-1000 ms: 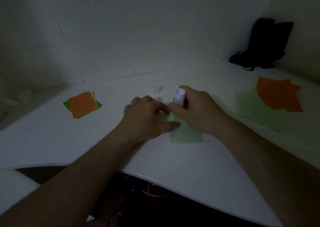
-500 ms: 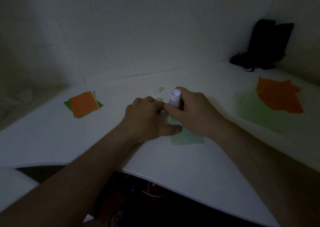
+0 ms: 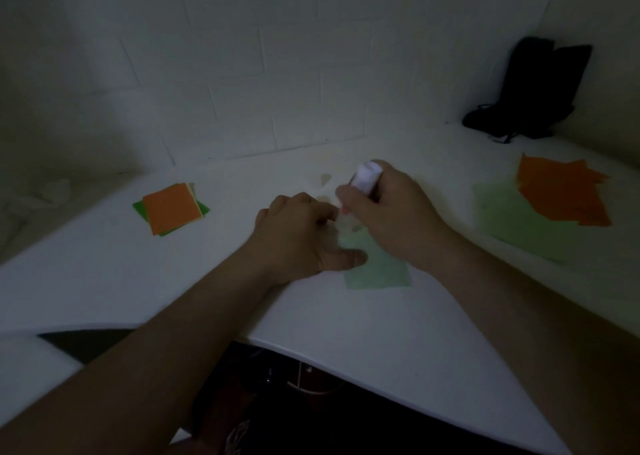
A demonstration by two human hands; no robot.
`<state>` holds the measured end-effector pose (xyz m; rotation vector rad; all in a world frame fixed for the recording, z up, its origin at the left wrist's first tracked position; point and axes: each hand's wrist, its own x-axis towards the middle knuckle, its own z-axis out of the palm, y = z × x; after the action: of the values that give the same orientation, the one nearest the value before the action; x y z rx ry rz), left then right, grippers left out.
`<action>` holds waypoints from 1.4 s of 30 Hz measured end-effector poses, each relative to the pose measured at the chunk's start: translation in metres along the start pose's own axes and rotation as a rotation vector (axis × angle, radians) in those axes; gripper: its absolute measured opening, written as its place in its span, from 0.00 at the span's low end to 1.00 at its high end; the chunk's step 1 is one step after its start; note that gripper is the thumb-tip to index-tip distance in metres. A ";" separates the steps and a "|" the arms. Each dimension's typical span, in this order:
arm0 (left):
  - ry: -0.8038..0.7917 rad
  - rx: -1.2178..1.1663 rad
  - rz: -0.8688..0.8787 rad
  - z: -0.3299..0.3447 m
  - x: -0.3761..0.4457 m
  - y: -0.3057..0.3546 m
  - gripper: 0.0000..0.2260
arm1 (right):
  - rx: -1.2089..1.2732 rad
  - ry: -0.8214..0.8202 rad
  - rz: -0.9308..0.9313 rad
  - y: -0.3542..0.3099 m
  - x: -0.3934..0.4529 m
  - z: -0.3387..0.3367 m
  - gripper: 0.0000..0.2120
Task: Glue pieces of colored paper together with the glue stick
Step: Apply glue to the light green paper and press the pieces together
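A pale green paper square [image 3: 379, 269] lies flat on the white table [image 3: 346, 319] in front of me. My left hand [image 3: 303, 234] rests palm down on its left edge, thumb on the sheet. My right hand [image 3: 391, 212] is closed around a white glue stick [image 3: 366, 176], held tilted over the sheet's far end; the tip is hidden behind my fingers. A stack of small squares with an orange one on top [image 3: 170, 208] sits at the left.
Glued orange sheets [image 3: 564, 191] lie on pale green sheets [image 3: 512, 215] at the right. A black bag [image 3: 533, 90] stands in the far right corner. Small pale paper scraps [image 3: 325, 179] lie beyond my hands. The tiled wall runs close behind.
My right hand has shifted slightly right and farther away with the glue stick, now tilted more. The left hand has stayed on the green sheet.
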<state>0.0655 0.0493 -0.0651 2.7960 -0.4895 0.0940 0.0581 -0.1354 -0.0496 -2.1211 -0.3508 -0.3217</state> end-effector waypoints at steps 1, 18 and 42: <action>0.002 -0.010 -0.002 -0.001 -0.001 0.001 0.35 | -0.005 0.054 0.006 0.001 0.001 -0.006 0.10; 0.005 0.006 -0.030 -0.003 -0.004 0.006 0.35 | -0.108 -0.046 -0.062 -0.002 -0.006 -0.004 0.07; 0.031 -0.003 -0.030 -0.003 -0.006 0.005 0.34 | -0.257 -0.086 -0.052 0.007 -0.003 -0.022 0.11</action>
<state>0.0581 0.0474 -0.0615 2.7937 -0.4401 0.1301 0.0554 -0.1579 -0.0445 -2.3866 -0.4346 -0.3197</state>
